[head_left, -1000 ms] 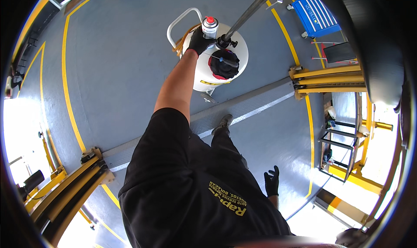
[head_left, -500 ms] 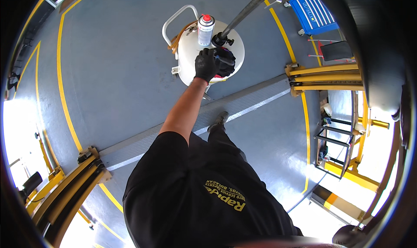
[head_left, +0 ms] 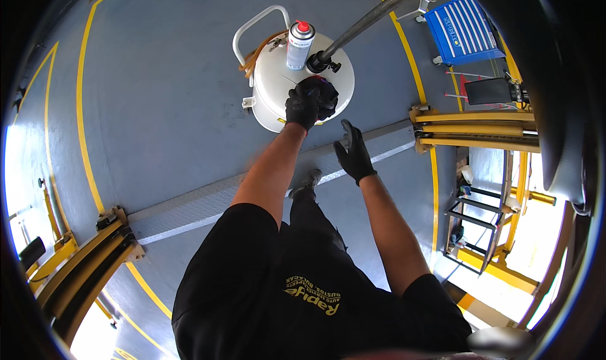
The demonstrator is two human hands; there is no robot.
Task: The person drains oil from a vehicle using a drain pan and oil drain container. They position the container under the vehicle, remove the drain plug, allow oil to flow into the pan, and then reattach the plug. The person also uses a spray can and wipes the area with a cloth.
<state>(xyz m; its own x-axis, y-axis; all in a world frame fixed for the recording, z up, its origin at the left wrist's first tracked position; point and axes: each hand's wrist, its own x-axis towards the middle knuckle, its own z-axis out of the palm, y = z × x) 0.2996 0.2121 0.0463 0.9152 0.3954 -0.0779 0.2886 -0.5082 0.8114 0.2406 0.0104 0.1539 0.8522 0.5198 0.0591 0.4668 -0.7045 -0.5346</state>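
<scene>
Can (head_left: 299,52) and shirt (head_left: 265,284), both lettered, left grip (head_left: 302,106) at black bundle (head_left: 327,99), closure unclear, right grip (head_left: 355,158) spread.

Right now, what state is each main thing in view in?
White round metal tank, standing upright.
Red-topped white cylindrical spray can, upright on the tank.
Soft black bundle, crumpled, over the tank's top.
Left black-gloved hand, fingers curled at the bundle; grip unclear.
Right black-gloved hand, open, empty.
Long grey pipe, slanting up from the tank.
Blue tool cabinet, drawers apparently shut.
</scene>
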